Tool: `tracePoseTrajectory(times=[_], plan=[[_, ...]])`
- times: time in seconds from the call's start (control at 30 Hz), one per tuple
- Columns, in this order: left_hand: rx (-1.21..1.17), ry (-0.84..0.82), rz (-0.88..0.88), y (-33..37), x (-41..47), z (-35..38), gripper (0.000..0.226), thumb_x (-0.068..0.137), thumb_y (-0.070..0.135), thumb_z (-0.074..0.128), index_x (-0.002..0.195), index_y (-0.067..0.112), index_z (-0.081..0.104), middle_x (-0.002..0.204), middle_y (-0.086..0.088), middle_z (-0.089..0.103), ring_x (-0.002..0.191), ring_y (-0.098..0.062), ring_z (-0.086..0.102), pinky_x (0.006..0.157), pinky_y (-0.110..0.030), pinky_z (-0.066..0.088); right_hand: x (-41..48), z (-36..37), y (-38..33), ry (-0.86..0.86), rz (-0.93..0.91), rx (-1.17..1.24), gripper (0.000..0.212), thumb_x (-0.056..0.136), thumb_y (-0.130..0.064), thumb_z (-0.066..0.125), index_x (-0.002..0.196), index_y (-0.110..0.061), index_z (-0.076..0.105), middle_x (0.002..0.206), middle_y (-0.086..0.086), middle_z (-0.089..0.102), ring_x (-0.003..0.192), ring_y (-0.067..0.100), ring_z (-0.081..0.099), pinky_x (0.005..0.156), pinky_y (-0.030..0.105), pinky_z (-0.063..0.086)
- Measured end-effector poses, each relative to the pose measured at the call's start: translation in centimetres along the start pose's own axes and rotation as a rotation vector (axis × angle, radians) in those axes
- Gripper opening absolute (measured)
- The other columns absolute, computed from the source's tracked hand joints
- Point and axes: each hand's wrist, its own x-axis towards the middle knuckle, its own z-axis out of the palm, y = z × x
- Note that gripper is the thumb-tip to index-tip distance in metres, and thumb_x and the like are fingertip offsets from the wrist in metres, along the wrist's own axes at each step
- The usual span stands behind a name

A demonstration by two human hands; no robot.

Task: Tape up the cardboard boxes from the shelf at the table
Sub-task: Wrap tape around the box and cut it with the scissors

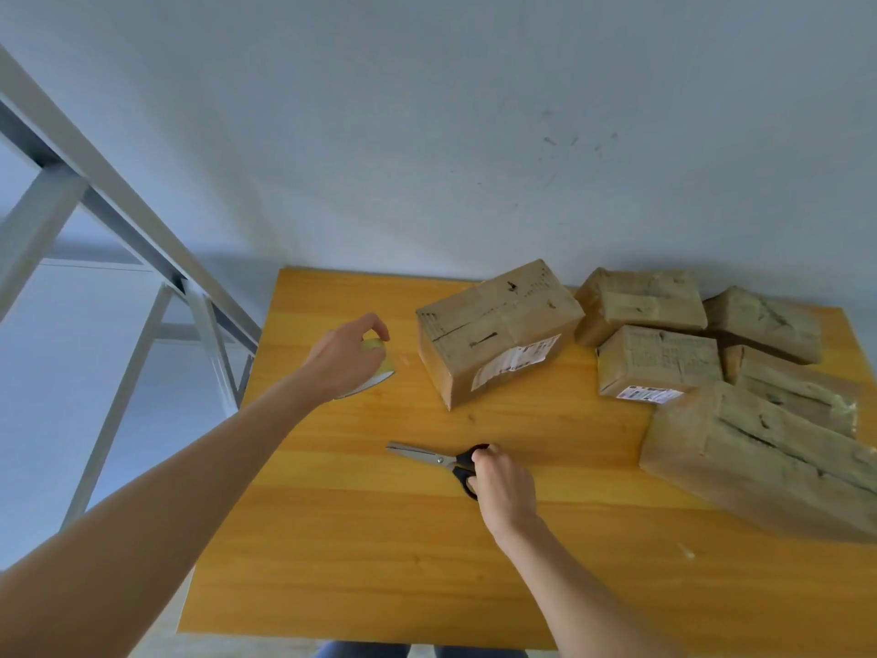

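A cardboard box [498, 330] with a white label lies on the yellow wooden table [332, 539], just right of centre at the back. My left hand [344, 356] grips a yellowish tape roll [379, 358] on the table, left of that box; most of the roll is hidden under the fingers. Black-handled scissors [427, 457] lie with blades pointing left, and my right hand [503, 486] curls round their handles. Several taped boxes [659, 358] are piled at the right side of the table.
A grey metal shelf frame [118, 220] stands to the left of the table. A pale wall runs behind the table's far edge. The large box [759, 458] at the right reaches close to my right hand's side.
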Motion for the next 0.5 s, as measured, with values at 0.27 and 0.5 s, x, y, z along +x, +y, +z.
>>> tracePoseTrajectory(times=[0.27,0.5], plan=[[-0.053,-0.009,0.064,1.0,-1.7,-1.1,0.024,0.089,0.012,0.046,0.102,0.029,0.056,0.066,-0.003,0.047,0.060,-0.020,0.041,0.056,-0.031,0.034,-0.7,-0.7,0.1,0.230,-0.186,0.068,0.016,0.093,-0.027,0.067,0.094,-0.012,0.063,0.091,0.000,0.065,0.072,0.014,0.064,0.052,0.022,0.041],[-0.110,-0.025,0.180,3.7,-2.7,-2.2,0.022,0.091,0.012,0.049,0.104,0.027,0.058,0.069,-0.002,0.044,0.060,-0.015,0.039,0.057,-0.027,0.034,1.0,-8.7,-4.9,0.683,-0.140,0.774,0.034,0.098,-0.043,0.053,0.110,-0.012,0.059,0.100,-0.005,0.058,0.085,0.009,0.057,0.064,0.019,0.046]])
